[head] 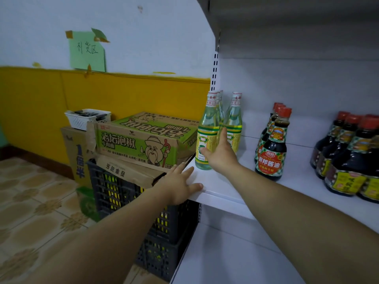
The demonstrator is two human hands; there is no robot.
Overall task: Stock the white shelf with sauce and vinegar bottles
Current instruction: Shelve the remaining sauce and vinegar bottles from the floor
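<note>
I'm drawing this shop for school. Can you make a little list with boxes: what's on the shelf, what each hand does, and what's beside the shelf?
Shelf: flat white shelf board, partly stocked
Left end: clear glass vinegar bottles with green-and-yellow labels, upright
Middle and right: dark soy sauce bottles with red caps, upright in rows
Left hand: open, resting flat on the shelf's front corner
Right hand: open, straight fingers touching the vinegar bottles
Beside shelf: green cardboard noodle box stacked above a dark plastic crate

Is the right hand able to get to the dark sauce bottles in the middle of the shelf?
Probably yes. The right hand touches the clear vinegar bottles, and only bare white shelf lies between it and the dark sauce bottles.
</note>
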